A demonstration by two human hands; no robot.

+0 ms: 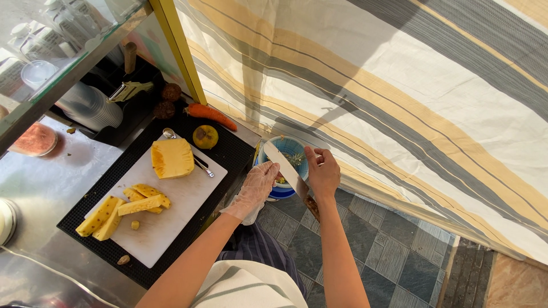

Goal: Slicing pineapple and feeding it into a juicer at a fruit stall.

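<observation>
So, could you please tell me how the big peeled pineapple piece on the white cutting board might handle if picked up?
The peeled pineapple block looks wet and glossy, so it is probably slippery. Its bulk beside the cut spears suggests it is fairly heavy. It appears to sit on a flat cut face on the cutting board, so it seems unlikely to roll.

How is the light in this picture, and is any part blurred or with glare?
Head view: strong sun on the striped cloth, crossed by a broad dark shadow; glare on the glass shelf and metal counter; the cutting board and both hands are sharp; wide-angle bending at the edges.
</observation>
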